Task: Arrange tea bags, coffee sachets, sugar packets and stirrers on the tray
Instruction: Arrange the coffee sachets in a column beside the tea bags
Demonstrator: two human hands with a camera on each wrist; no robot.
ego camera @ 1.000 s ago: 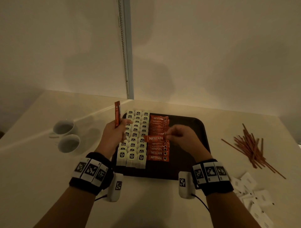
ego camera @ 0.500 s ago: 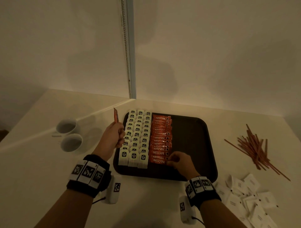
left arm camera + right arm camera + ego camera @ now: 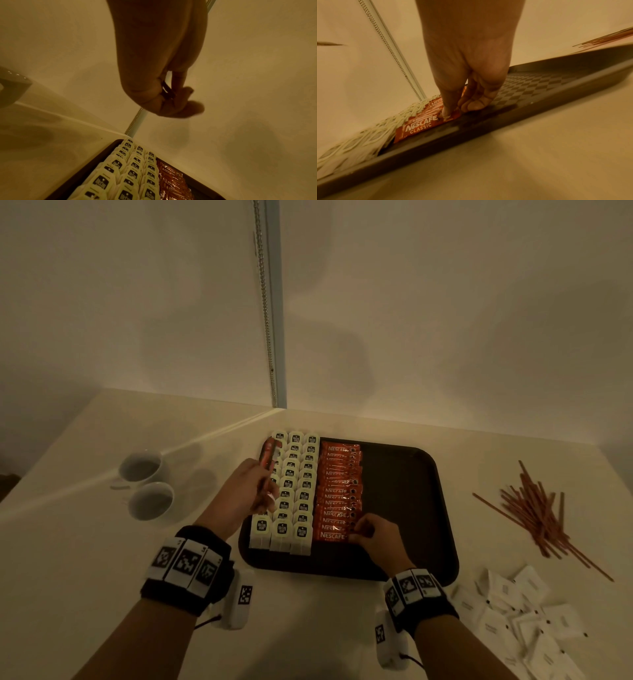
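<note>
A dark brown tray [image 3: 404,508] holds three columns of white tea bags [image 3: 296,491] and, beside them, one column of red coffee sachets [image 3: 339,491]. My right hand [image 3: 373,534] pinches the right end of the nearest sachet [image 3: 332,536], which lies flat at the near end of that column. In the right wrist view the thumb presses on this sachet [image 3: 419,125] while the fingers curl at its end. My left hand [image 3: 250,491] grips a spare coffee sachet [image 3: 267,453] above the tea bags' left column. That sachet's edge [image 3: 167,89] shows between my left fingers.
Loose brown stirrers [image 3: 534,515] lie on the table right of the tray. A heap of white sugar packets [image 3: 513,618] sits at the near right. Two white cups [image 3: 142,467] stand to the left. The tray's right half [image 3: 547,83] is bare.
My right hand carried a sachet from the middle of the column down to its near end and set it flat. My left hand tipped its sachet away, over the tea bags.
</note>
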